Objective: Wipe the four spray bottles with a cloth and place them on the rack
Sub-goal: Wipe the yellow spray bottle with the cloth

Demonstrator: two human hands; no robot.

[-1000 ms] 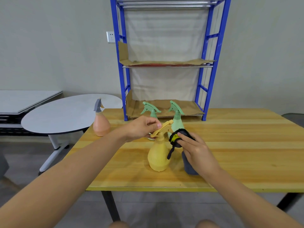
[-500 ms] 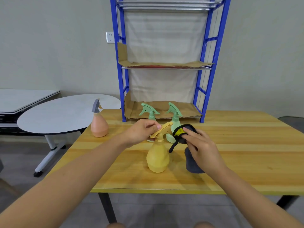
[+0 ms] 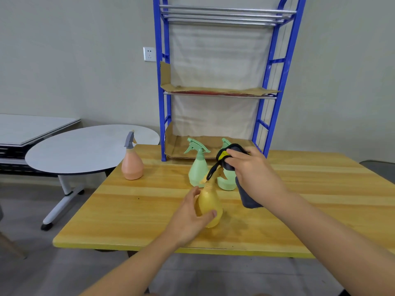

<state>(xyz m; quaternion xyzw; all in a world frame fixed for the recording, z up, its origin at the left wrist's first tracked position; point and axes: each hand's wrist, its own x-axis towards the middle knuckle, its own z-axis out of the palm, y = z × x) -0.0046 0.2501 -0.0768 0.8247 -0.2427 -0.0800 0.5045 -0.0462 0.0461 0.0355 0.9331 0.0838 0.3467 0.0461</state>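
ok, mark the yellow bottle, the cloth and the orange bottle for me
yellow bottle point(image 3: 208, 202): head view, on its rounded body, above the left thumb.
cloth point(image 3: 248, 198): head view, on the dark grey fold hanging below the right hand.
orange bottle point(image 3: 132, 166): head view, on its bulbous body.

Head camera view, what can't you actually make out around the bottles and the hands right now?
- Yellow bottle trigger head: head view, covered by the dark cloth and its strap.
- Second green bottle: mostly behind the right hand and cloth.
- Left hand fingers: behind the yellow bottle; only the thumb shows.
- Rack top: cut off by the frame edge.
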